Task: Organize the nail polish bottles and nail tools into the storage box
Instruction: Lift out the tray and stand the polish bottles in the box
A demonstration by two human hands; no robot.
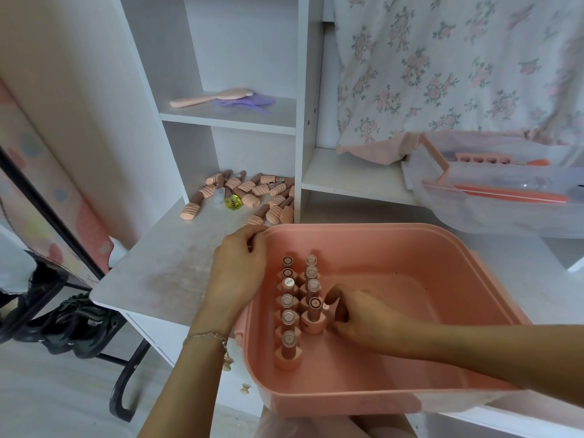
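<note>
A pink storage box [395, 241] sits at the desk's front edge. Several nail polish bottles [288, 317] stand upside down in two rows in its left part. My left hand [240, 267] grips the box's left rim near the far corner. Inside the box, my right hand [357, 314] has its fingers curled round a bottle next to the right row [311, 298]; that bottle is mostly hidden. A pile of loose bottles [252, 194] lies on the desk behind the box. A clear tray [505, 210] at the right holds orange nail files [512, 194].
White shelving stands behind; one shelf carries a pink hairbrush [211, 96] and a purple comb [246, 101]. A small yellow item [233, 202] lies among the loose bottles. Floral cloth [458, 64] hangs at the back right. Dark shoes [72, 324] and a chair leg are on the floor at left.
</note>
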